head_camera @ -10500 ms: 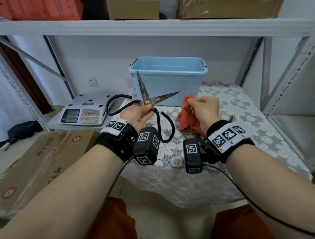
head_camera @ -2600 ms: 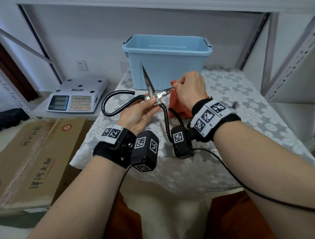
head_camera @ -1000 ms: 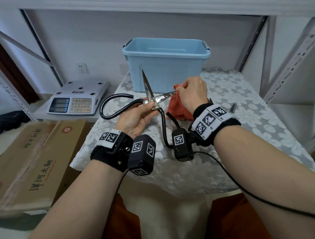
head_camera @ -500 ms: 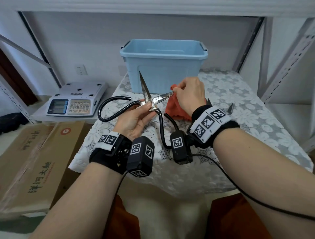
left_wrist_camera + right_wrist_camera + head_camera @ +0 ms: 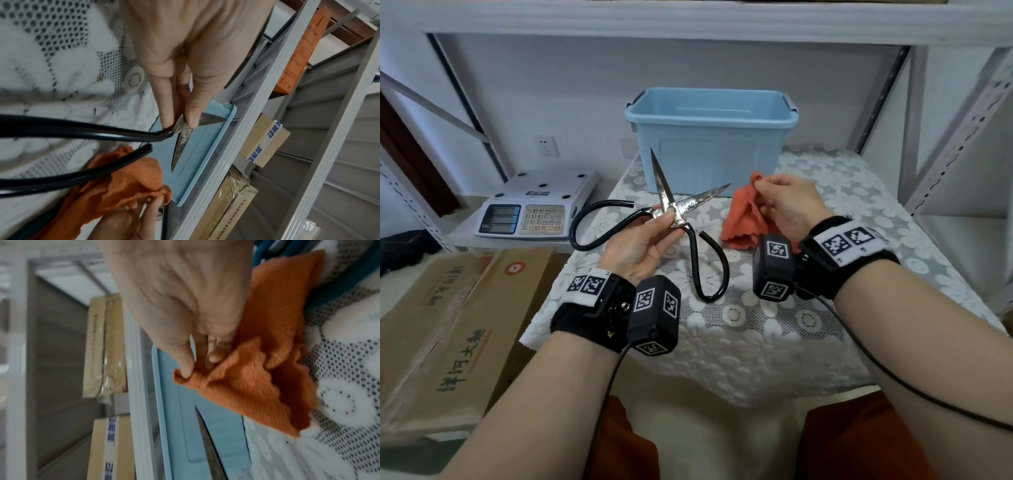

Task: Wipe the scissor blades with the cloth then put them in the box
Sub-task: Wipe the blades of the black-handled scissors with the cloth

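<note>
My left hand (image 5: 654,236) pinches the big black-handled scissors (image 5: 671,212) at the pivot, blades spread wide apart, above the lace-covered table (image 5: 756,325). In the left wrist view the thumb and forefinger pinch the scissors (image 5: 180,129) at the blade bases. My right hand (image 5: 784,202) pinches the orange cloth (image 5: 746,216) just right of the lower blade's tip, clear of the metal. The right wrist view shows the cloth (image 5: 257,386) bunched under the fingertips (image 5: 187,368), with a blade tip below. The light blue box (image 5: 709,137) stands open behind both hands.
A white weighing scale (image 5: 530,209) sits on a low shelf to the left. Cardboard boxes (image 5: 448,325) lie at lower left. Grey shelf uprights (image 5: 955,137) rise on the right, and a shelf board runs overhead.
My right hand has drawn the cloth off the lower blade to the right; that blade now shows bare to its tip. The left hand keeps its hold on the scissors.
</note>
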